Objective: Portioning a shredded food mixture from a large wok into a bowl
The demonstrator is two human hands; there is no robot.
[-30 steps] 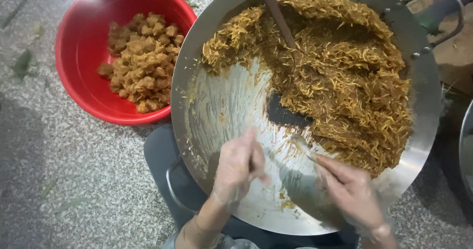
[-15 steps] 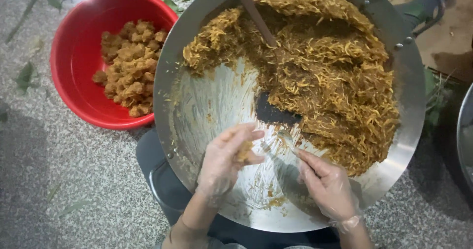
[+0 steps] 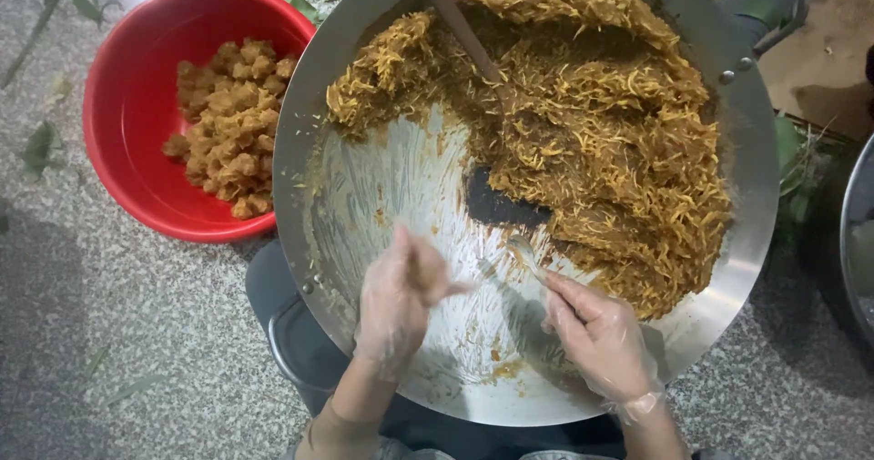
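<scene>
While a spoon (image 3: pixel 528 258) is gripped by the right hand (image 3: pixel 601 342), the left hand (image 3: pixel 401 292) is cupped, its contents blurred. Both are held over the pan (image 3: pixel 410 187), near the filling (image 3: pixel 592 123).

A cooking area: big steel pan (image 3: pixel 309 151), speckled stone floor (image 3: pixel 137 333).

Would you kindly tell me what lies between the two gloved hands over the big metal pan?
In the head view, only scraped, smeared pan bottom separates the left hand from the right hand, which holds a spoon.
</scene>
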